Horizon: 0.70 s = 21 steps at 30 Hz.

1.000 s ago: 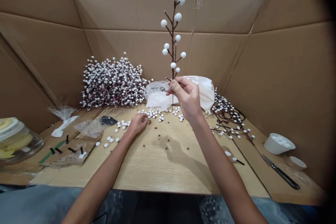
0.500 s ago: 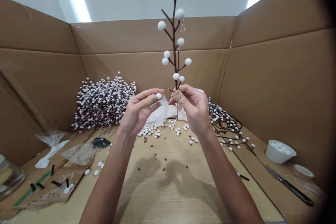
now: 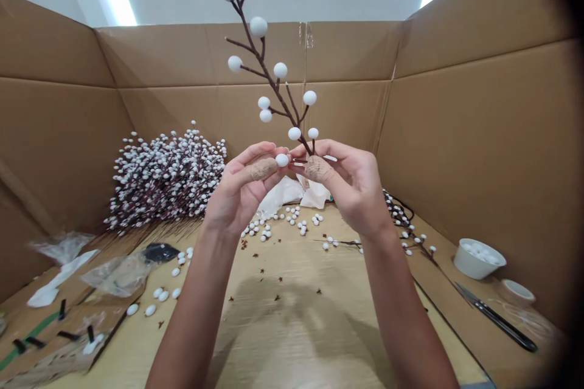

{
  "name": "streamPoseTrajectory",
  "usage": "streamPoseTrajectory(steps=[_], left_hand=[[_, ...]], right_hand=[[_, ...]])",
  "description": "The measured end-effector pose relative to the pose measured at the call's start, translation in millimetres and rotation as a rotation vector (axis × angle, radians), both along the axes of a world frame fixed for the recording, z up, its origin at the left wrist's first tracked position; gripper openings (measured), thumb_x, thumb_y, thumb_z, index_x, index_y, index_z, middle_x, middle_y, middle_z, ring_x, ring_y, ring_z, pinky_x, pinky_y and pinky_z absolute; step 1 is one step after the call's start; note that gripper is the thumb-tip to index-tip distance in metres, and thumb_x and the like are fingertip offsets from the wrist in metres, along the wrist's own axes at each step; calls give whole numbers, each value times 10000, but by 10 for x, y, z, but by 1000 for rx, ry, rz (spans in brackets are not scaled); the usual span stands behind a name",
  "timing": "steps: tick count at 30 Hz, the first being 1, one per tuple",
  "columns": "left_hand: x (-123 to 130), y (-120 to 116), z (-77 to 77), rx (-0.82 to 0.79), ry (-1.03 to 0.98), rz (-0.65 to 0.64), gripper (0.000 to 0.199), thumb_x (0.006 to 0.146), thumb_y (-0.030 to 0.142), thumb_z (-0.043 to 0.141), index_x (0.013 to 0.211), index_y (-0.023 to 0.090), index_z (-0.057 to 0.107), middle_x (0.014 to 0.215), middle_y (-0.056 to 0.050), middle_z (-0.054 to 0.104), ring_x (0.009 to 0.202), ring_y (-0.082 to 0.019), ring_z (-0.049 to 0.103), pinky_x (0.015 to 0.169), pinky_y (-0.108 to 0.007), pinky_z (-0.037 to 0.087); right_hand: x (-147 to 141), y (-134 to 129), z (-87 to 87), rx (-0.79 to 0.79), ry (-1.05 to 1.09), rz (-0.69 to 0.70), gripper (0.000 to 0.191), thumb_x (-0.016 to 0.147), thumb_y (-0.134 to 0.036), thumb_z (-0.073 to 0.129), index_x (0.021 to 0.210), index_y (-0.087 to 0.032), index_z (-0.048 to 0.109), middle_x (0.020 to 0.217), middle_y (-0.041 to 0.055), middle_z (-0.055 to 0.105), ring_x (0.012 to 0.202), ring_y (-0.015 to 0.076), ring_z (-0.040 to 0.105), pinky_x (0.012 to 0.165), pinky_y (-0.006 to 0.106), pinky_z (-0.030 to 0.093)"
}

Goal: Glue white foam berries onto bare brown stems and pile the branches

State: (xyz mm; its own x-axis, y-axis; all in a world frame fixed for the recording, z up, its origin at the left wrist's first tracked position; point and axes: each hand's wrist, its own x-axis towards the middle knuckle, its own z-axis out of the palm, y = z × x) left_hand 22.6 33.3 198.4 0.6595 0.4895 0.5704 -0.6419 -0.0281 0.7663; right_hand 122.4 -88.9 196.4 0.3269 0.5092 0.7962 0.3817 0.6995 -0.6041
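Observation:
Between the thumb and fingers of my left hand [image 3: 246,185] is a white berry [image 3: 281,160]. My right hand [image 3: 349,185] pinches the lower part of a brown artificial berry branch [image 3: 269,76], which leans up to the left and carries several white berries on short twigs. One bare twig sticks out sideways from the right fingers, and the left hand's berry is at its tip; whether the two are joined I cannot tell. Both thumbs have tan tape around them. Behind the hands, loose white berries [image 3: 302,228] lie on the table.
A large heap of berry branches [image 3: 168,179] stands at the left, with more branches [image 3: 417,237] at the right. A white bowl of berries [image 3: 479,261], a tape roll [image 3: 517,293] and a black-handled knife [image 3: 499,319] lie right. Cardboard walls [image 3: 488,127] surround the table.
The branch has tilted from upright to leaning left. My left hand's berry has come up against the bare twig's end, and the gap between my hands has narrowed.

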Motion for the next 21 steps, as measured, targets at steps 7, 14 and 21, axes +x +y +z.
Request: streamPoseTrajectory(steps=[7,14,21], left_hand=[[-4,-8,-12,-50,-15,-93,200,648,97,719,839,152,702,894,-39,724,924,-174,678,887,-252,530],[-14,-17,-17,-29,-42,-126,172,666,95,719,829,147,712,881,-32,726,918,-168,680,860,-221,539],[-16,7,-19,24,-43,-103,150,700,103,705,843,147,718,899,-29,732,898,-142,683,850,-185,537]], right_hand=[[-30,5,-22,-12,-72,-119,142,823,-283,608,858,-158,667,817,29,614,711,124,580,676,279,513],[-47,25,-40,18,-88,-148,120,829,-246,589,856,-159,667,860,41,622,707,119,580,634,257,502],[-69,44,-51,25,-128,-211,115,839,-215,559,848,-161,660,809,27,596,657,102,550,627,249,503]])
